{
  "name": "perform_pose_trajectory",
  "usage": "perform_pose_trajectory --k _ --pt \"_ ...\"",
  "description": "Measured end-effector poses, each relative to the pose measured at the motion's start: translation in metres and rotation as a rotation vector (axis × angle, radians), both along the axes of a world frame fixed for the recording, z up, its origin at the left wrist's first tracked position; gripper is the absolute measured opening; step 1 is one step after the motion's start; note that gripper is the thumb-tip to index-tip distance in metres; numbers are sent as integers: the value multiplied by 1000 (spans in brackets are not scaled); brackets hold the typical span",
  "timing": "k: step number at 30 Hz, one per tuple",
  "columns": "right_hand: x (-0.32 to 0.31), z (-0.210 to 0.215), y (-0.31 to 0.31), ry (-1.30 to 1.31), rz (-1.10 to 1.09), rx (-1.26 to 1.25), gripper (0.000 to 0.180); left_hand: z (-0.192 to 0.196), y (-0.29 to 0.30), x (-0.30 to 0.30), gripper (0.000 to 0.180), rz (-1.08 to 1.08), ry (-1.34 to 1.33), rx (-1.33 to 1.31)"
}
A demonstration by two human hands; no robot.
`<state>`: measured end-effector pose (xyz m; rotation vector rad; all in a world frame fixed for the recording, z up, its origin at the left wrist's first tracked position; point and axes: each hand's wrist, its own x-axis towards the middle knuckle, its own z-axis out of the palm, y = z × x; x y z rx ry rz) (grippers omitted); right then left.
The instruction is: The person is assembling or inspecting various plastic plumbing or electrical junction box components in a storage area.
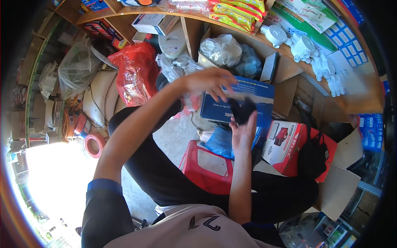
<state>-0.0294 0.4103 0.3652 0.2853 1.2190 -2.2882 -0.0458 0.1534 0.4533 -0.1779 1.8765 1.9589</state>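
My right hand (243, 134) is closed on a small black object (245, 110), held up in front of a blue printed box (215, 109). Motion blur hides what kind of thing it is. Just above and to the left, my left hand (211, 84) hovers over the box, palm down. Its fingers are spread and bent, and I see nothing in them. A pale strip (262, 99) runs across the box close to the black object.
A red plastic stool (188, 160) stands between my legs, beside a blue plastic bag (221, 142). At the right lie a red-and-white box (285, 144) and a black bag (313, 155). White plastic fittings (302, 47) line the shelf; a red bag (134, 72) sits left.
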Motion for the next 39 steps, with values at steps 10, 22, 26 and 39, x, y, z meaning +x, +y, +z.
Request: perform_pose_trajectory --k 10,22,26,39 --pt "9 -20 61 709 219 1223 24 -358 -246 63 17 -67 229 -1861" --pt "-37 56 58 206 464 1211 56 -377 -152 -20 74 574 -165 -1217" --pt "-34 47 67 138 472 848 50 -399 -153 -16 99 511 -278 -1337" --pt "-24 113 80 919 285 1150 42 -247 -245 43 34 306 300 -1417"
